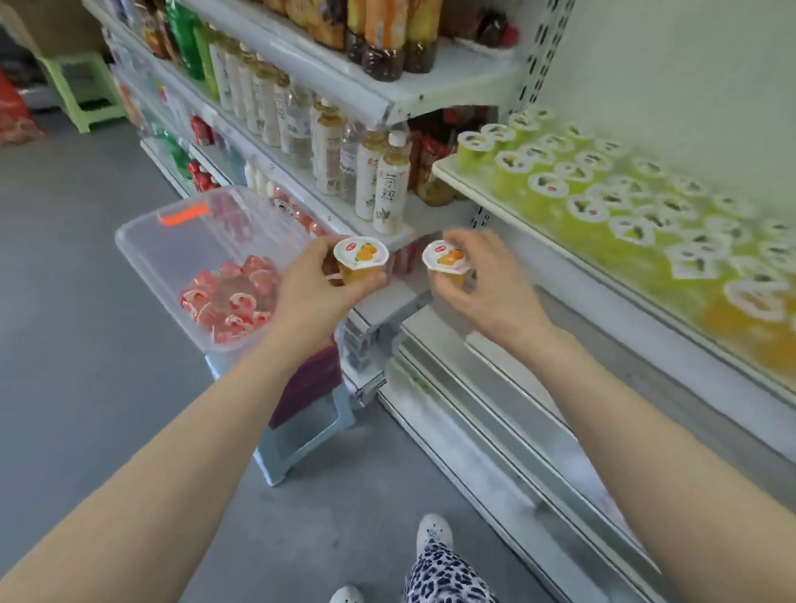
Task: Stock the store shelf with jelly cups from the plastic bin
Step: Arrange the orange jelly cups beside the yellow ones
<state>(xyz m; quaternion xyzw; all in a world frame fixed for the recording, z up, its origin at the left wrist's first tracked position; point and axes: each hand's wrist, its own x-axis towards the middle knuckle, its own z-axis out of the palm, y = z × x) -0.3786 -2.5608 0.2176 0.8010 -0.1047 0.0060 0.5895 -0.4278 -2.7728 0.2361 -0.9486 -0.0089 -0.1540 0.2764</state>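
**aisle_lurker:** ok what's nearest the camera?

**binwatcher:** right at the bottom edge, two white sneakers (433, 530) and leopard-print trousers (446, 583) on the grey floor (73, 357). Both bare forearms reach out from there.

**aisle_lurker:** and the hands?

**binwatcher:** left grip (314, 290) has thumb and fingers curled round a small orange jelly cup (361, 259) with a white foil lid. The right grip (490, 280) is pinching a second orange jelly cup (449, 261), tipped a bit toward the camera. Both cups are up in the air, near each other but apart, in front of the shelf corner.

**aisle_lurker:** where's the bin?

**binwatcher:** clear plastic bin (160, 264), just left of the left grip and beyond it, sitting on a pale blue plastic stool (302, 440). There's a heap of red jelly cups (229, 298) in its near end.

**aisle_lurker:** shelf?

**binwatcher:** white metal shelf (659, 337) on the right. It's got rows of green jelly cups (563, 182) toward the far end and orange ones (748, 316) nearer, all kinda blurry. Past the hands are pale tea bottles (388, 193) on the next shelf along, and far back left there's a green plastic stool (82, 91).
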